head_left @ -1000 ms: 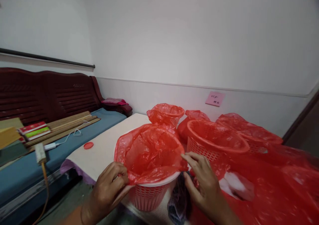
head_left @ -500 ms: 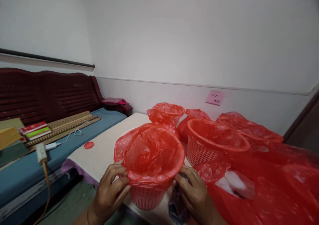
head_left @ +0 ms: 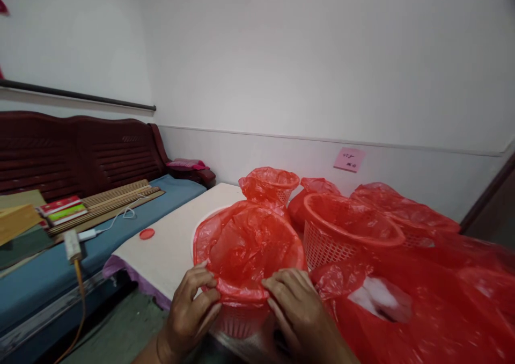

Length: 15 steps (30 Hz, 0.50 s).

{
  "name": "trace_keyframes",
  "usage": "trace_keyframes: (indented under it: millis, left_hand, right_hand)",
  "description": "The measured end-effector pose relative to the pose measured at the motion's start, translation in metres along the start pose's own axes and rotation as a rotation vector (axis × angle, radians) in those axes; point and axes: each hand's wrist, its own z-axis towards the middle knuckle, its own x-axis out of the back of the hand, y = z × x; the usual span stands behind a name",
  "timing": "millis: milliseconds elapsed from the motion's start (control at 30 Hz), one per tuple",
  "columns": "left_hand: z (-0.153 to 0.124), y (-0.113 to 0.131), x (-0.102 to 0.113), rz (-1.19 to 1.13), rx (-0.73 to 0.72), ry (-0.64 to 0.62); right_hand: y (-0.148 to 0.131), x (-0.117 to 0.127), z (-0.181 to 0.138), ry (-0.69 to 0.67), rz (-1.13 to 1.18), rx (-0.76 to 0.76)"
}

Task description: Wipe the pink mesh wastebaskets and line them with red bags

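Note:
A white mesh basket (head_left: 237, 321) lined with a red plastic bag (head_left: 247, 246) stands at the near edge of the table (head_left: 177, 240). My left hand (head_left: 191, 313) pinches the bag's folded edge at the near-left of the rim. My right hand (head_left: 295, 315) rests on the near rim beside it, fingers curled over the red plastic. The two hands sit close together at the front of the basket. Most of the basket's wall is hidden behind them.
Three more red-lined baskets (head_left: 346, 230) stand behind and to the right, with loose red bags (head_left: 422, 310) heaped at the right. A small red lid (head_left: 147, 233) lies on the table's left. A sofa (head_left: 80, 160) with books (head_left: 62, 209) and a cable stands left.
My right hand slid from the basket's right side to the near rim, closing in on my left hand. The bag's edge now lies folded over the whole near rim.

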Motion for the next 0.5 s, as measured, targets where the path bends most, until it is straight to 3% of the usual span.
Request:
trace_keyframes:
  millis: [67, 167, 233, 400, 500]
  left_hand:
    - [-0.004, 0.0, 0.0, -0.001, 0.008, 0.003]
    - [-0.016, -0.004, 0.002, 0.033, 0.018, 0.002]
    - [-0.023, -0.008, 0.005, 0.042, 0.112, 0.019]
    - [-0.016, -0.025, 0.02, -0.329, 0.921, 0.162]
    - [0.009, -0.037, 0.034, -0.415, 1.129, 0.197]
  right_hand:
    - [0.002, -0.008, -0.002, -0.047, 0.062, -0.012]
    - [0.009, -0.017, -0.013, -0.008, 0.079, -0.015]
    - [0.013, -0.021, -0.019, 0.013, 0.065, -0.022]
    - [0.015, -0.028, -0.025, -0.02, 0.062, -0.003]
    - [0.013, -0.034, -0.026, 0.052, 0.046, 0.03]
